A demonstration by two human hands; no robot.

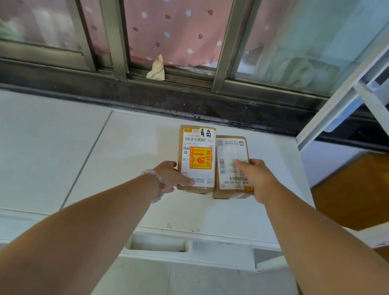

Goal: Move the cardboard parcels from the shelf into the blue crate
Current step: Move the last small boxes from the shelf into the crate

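Head view: two cardboard parcels side by side, touching, on the white shelf [228, 219], long axes pointing away toward the window. Left parcel [197, 158] labelled "210A B0", "B46", orange fragile sticker. Right parcel [232, 166], label upside down, "000" legible. Left hand [171, 176] gripping the left parcel's near corner; right hand [258, 179] gripping the right one's edge.
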